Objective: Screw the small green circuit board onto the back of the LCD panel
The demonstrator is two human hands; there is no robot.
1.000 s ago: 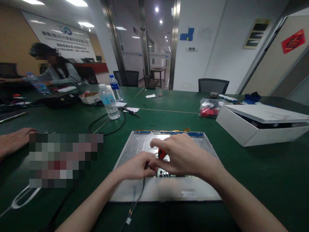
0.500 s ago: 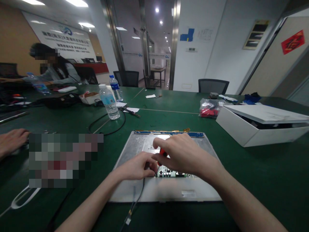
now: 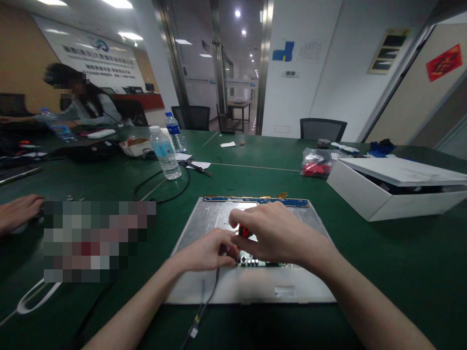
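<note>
My right hand (image 3: 275, 231) is curled around the red-and-black handle of a screwdriver (image 3: 243, 231), held upright over a green circuit board (image 3: 251, 262). The screwdriver's lower end is hidden by my fingers. Fingers bent together, my left hand (image 3: 209, 250) is closed at the board's left edge, close to the screwdriver; what it pinches is hidden. Beneath both hands lies a flat metal-backed display panel (image 3: 204, 287), with a blue circuit strip (image 3: 233, 200) along its far edge. From under my left hand a dark cable (image 3: 213, 296) runs toward me to a white connector.
An open white box (image 3: 368, 194) and a bagged red item (image 3: 315, 167) stand to the right. Water bottles (image 3: 166, 153), a black cable loop (image 3: 189, 180) and a soldering-iron-like tool sit ahead. At left are another person's hand (image 3: 22, 211) and a seated person (image 3: 83, 97).
My right hand and the screwdriver handle have shifted very slightly, the handle looking a little turned. My left hand stays at nearly the same spot; the panel has not moved.
</note>
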